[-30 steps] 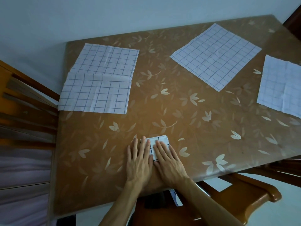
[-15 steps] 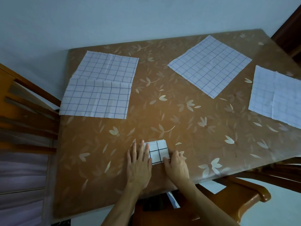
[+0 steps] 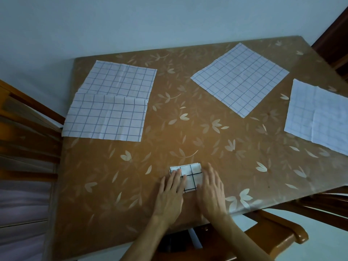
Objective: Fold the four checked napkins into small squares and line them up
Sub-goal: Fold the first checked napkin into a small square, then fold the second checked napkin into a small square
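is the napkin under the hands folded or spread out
Folded. The napkin is a small square with layered edges at its far side, left hand flat on it.

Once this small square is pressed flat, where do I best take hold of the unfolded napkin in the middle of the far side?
The middle napkin lies flat, turned like a diamond, one corner pointing at you. Pinch that corner, coming from the near side with the right hand, probably the closer one; its edges lie flush on the table.
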Demonstrator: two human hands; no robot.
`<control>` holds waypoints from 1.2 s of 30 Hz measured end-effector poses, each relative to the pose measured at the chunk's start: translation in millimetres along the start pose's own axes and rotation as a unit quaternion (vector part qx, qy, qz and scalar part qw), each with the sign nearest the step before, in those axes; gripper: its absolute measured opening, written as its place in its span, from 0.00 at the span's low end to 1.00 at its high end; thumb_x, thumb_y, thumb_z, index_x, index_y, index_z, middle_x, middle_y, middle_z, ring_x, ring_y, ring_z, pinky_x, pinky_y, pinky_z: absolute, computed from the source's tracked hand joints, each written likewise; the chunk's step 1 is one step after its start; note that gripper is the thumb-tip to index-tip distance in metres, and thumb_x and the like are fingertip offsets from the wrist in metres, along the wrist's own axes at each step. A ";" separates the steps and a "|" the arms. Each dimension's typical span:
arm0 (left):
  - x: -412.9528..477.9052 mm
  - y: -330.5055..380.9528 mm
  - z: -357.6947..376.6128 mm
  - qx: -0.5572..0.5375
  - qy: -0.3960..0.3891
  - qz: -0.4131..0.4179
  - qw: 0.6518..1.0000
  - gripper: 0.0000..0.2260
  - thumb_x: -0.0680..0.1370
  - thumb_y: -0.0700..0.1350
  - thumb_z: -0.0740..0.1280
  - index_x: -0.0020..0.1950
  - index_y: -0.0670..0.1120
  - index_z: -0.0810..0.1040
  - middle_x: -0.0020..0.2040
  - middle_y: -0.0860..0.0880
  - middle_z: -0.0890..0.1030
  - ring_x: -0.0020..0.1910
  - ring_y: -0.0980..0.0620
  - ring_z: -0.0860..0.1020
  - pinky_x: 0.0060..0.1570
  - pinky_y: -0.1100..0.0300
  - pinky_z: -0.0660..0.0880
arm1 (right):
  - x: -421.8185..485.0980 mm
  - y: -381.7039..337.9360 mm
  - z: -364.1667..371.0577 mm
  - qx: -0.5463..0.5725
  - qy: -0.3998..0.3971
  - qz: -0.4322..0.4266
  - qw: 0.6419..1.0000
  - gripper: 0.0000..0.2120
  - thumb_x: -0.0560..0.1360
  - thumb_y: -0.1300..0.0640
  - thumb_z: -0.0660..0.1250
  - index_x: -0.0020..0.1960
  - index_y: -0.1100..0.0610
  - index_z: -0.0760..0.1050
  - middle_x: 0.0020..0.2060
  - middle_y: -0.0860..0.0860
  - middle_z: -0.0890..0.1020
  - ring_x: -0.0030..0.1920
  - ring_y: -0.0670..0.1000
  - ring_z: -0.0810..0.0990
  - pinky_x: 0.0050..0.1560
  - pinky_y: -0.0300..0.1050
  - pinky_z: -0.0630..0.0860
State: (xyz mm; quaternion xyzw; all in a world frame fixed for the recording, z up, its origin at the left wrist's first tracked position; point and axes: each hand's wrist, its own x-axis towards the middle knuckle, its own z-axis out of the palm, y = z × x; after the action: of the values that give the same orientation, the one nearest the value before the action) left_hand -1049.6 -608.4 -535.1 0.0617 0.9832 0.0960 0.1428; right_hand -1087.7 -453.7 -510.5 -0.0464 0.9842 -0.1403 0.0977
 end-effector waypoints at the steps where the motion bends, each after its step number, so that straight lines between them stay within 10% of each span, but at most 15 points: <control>1: -0.9 -1.0 0.0 0.009 -0.002 0.002 1.000 0.29 0.77 0.47 0.61 0.79 0.45 0.60 0.80 0.43 0.58 0.79 0.45 0.58 0.72 0.42 0.65 | 0.4 -1.6 5.6 -0.013 -0.003 -0.070 0.997 0.26 0.79 0.55 0.57 0.77 0.57 0.62 0.78 0.55 0.61 0.77 0.56 0.61 0.73 0.51 0.62; 5: -1.8 -5.8 -0.4 0.006 -0.011 -0.020 1.000 0.28 0.80 0.52 0.52 0.79 0.47 0.59 0.80 0.47 0.58 0.79 0.48 0.58 0.72 0.42 0.64 | 3.5 1.7 21.6 -0.062 -0.107 -0.189 0.974 0.29 0.80 0.47 0.48 0.79 0.56 0.58 0.78 0.53 0.58 0.78 0.53 0.59 0.75 0.51 0.53; 11: -13.5 -7.8 -15.9 0.006 -0.070 -0.077 0.995 0.29 0.81 0.56 0.41 0.80 0.49 0.39 0.80 0.49 0.38 0.80 0.48 0.41 0.76 0.40 0.49 | 16.8 23.0 -2.6 -0.087 -0.132 -0.177 0.971 0.29 0.76 0.53 0.53 0.76 0.58 0.64 0.77 0.53 0.60 0.75 0.54 0.66 0.73 0.55 0.66; 14: -12.0 -2.3 -32.8 0.013 -0.090 -0.077 0.993 0.29 0.84 0.50 0.49 0.80 0.47 0.38 0.80 0.48 0.36 0.80 0.47 0.40 0.77 0.42 0.49 | 24.2 15.8 -25.8 -0.073 -0.168 -0.207 0.961 0.28 0.77 0.58 0.56 0.78 0.56 0.61 0.79 0.53 0.54 0.78 0.56 0.59 0.75 0.54 0.59; 22: -40.9 -16.9 -75.2 -0.088 -0.027 -0.146 0.985 0.18 0.83 0.47 0.57 0.73 0.49 0.68 0.66 0.48 0.74 0.63 0.49 0.74 0.62 0.53 0.73 | 23.7 -24.2 -65.6 -0.017 -0.194 -0.176 0.965 0.19 0.77 0.62 0.61 0.66 0.53 0.76 0.63 0.52 0.80 0.63 0.55 0.76 0.60 0.49 0.74; 28: -94.3 -57.1 -86.0 -0.095 0.000 -0.171 0.981 0.10 0.81 0.46 0.59 0.56 0.50 0.79 0.49 0.52 0.82 0.45 0.54 0.81 0.46 0.58 0.79 | 3.2 -69.3 -60.6 0.005 -0.224 -0.158 0.962 0.15 0.77 0.59 0.62 0.62 0.52 0.78 0.58 0.53 0.82 0.56 0.56 0.81 0.53 0.50 0.79; 36: -183.5 -137.3 -105.1 -0.101 0.023 -0.198 0.975 0.08 0.79 0.47 0.61 0.51 0.49 0.79 0.46 0.46 0.84 0.46 0.44 0.82 0.43 0.53 0.79 | -52.1 -157.2 -41.3 0.013 -0.223 -0.158 0.962 0.18 0.75 0.57 0.58 0.60 0.49 0.80 0.56 0.51 0.84 0.54 0.53 0.83 0.54 0.51 0.81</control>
State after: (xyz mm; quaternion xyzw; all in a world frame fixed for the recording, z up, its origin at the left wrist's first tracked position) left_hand -918.6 -787.4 -415.2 -0.1515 0.9642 0.1656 0.1415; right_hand -1035.2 -586.9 -417.4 -0.2299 0.9158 -0.1532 0.2916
